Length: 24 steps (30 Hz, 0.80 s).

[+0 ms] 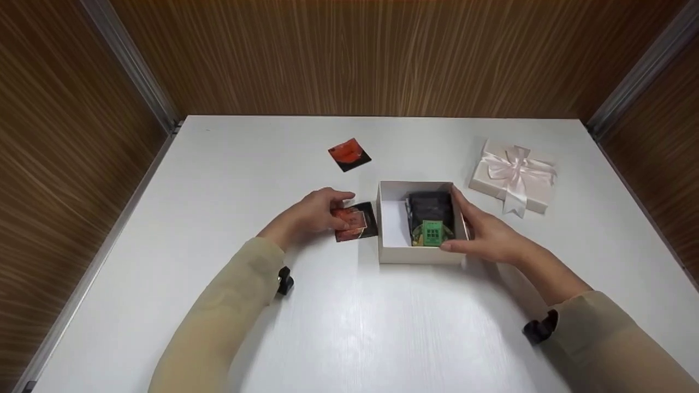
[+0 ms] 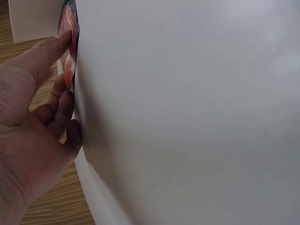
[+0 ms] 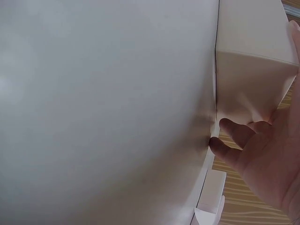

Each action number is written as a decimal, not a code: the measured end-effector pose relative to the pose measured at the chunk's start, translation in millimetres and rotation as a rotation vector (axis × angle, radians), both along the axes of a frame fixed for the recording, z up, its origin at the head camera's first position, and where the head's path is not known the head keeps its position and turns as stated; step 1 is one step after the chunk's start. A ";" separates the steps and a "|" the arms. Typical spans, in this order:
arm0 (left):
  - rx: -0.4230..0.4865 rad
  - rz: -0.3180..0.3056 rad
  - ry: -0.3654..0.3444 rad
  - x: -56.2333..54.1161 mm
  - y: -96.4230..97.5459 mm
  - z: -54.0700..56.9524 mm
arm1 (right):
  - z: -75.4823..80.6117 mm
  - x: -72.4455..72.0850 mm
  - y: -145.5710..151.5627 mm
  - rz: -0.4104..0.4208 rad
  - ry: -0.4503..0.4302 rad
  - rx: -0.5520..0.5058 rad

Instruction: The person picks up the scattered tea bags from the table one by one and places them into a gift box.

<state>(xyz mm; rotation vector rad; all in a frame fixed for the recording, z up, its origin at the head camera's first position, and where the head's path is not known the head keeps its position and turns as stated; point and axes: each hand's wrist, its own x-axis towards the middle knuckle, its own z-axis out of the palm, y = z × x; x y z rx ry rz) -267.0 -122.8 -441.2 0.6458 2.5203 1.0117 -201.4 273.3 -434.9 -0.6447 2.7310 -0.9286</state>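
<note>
At the table's middle, my left hand (image 1: 315, 212) pinches a flat red-and-black sachet (image 1: 367, 219) by its left part, thumb on top. The left wrist view shows that sachet (image 2: 68, 61) edge-on between thumb and fingers, close over the table. To its right stands an open white box (image 1: 420, 255). Several dark sachets (image 1: 430, 203) fill the box's right side, the front one with a green label (image 1: 432, 233). My right hand (image 1: 489, 232) holds the box by its right wall, thumb over the front corner of the rim and fingers along the outside.
Another red-and-black sachet (image 1: 349, 155) lies flat farther back. A pale box lid with a pink ribbon bow (image 1: 516, 172) lies at the back right. Wood-grain panels (image 1: 349, 60) enclose the white table (image 1: 240, 158) at the back and sides.
</note>
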 end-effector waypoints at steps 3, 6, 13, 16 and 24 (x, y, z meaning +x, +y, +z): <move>0.005 -0.010 -0.014 0.0 -1.7 0.2 | 0.5 0.3 -0.6 0.001 0.003 0.004; -0.002 -0.024 -0.013 -1.2 -2.7 0.6 | 1.3 0.2 -1.2 -0.001 0.008 0.010; -0.030 -0.035 -0.042 -1.3 -6.8 2.9 | 1.9 -0.1 -4.6 -0.004 -0.017 0.012; 0.030 -0.040 -0.111 0.6 -9.5 4.5 | 2.0 -0.7 -5.7 -0.002 -0.019 0.012; 0.075 -0.005 -0.087 -0.5 -18.4 4.6 | 3.2 -1.6 -6.6 -0.003 -0.017 0.020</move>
